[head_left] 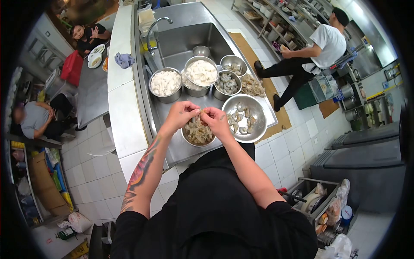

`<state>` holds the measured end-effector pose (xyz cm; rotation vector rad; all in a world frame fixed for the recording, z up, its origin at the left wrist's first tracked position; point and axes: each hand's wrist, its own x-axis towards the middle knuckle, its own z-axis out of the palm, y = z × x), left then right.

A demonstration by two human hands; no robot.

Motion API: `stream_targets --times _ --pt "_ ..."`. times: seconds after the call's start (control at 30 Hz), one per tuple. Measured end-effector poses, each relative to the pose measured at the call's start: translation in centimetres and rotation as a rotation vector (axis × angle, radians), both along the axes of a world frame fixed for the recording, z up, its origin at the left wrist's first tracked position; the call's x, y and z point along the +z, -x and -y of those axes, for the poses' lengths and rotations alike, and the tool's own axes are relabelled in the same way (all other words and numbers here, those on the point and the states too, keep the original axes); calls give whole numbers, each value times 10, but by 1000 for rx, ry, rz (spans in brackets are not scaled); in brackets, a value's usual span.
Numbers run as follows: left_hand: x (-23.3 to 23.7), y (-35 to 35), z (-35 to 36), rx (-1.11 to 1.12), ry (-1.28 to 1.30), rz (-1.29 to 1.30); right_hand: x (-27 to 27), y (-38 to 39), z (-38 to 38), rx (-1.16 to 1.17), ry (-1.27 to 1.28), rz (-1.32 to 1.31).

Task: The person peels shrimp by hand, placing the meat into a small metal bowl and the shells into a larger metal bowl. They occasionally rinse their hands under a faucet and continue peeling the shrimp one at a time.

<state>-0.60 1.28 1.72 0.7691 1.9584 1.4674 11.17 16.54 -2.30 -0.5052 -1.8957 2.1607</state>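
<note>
My left hand point(183, 114) and my right hand point(217, 122) meet, fingertips pinched on a small shrimp point(200, 112), mostly hidden by the fingers. Right below them is a metal bowl heaped with shrimp and shells point(199, 133). To the right of my right hand, a wide steel bowl point(258, 131) holds several peeled grey shrimp point(240, 117). Beyond my hands stand a pot of grey shrimp point(227, 83) and a smaller bowl of shrimp point(233, 67). A pile of shells or whole shrimp point(252, 85) lies beside them.
Two metal pots of whitish pieces point(165, 83) point(201, 72) stand before the sink basin point(189, 41) with its curved faucet point(151, 32). A crumpled cloth point(124, 60) lies on the left ledge. A person in a white shirt point(325, 45) is at right; two others sit at left.
</note>
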Motion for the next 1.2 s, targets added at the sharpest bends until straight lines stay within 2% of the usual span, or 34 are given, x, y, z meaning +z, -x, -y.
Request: stream_targets --times 0.07,0.3,0.4,0.47,0.5,0.57,0.6,0.67,0.7,0.77,0.8,0.83,0.9,1.1,1.2 --pt "9 -1 3 9 -18 265 1 0 0 7 -42 -25" --pt "-5 10 7 -58 -35 294 -4 0 -8 -64 -224 -29" --pt "-6 10 9 1 -44 256 6 -2 -13 -122 -372 56" --pt "-4 10 11 60 67 -18 11 -3 -11 -185 -458 46" --pt "-7 10 11 67 66 -10 3 -1 -11 -176 -459 52" --pt "-15 9 10 79 164 -351 -24 4 -10 -91 -725 -98" --pt "-15 7 9 81 165 -348 -37 3 -12 -87 -725 -96" --pt "-14 2 9 70 176 -329 -56 1 -14 112 -1100 39" --pt "-17 4 12 79 180 -321 -55 3 -12 125 -1098 40" --pt "-28 6 13 44 210 -320 -41 3 -5 -8 -934 -29" --pt "-32 7 12 77 178 -297 -28 4 0 13 -695 27" --pt "-28 6 11 78 173 -299 -20 6 3 13 -700 24" --pt "-18 6 6 79 186 -153 -7 9 6 21 -368 50" --pt "-12 2 -1 104 82 -27 -16 15 8 16 -346 -46" --pt "-10 -4 -5 111 45 -4 -10 12 7 -5 -483 -26"
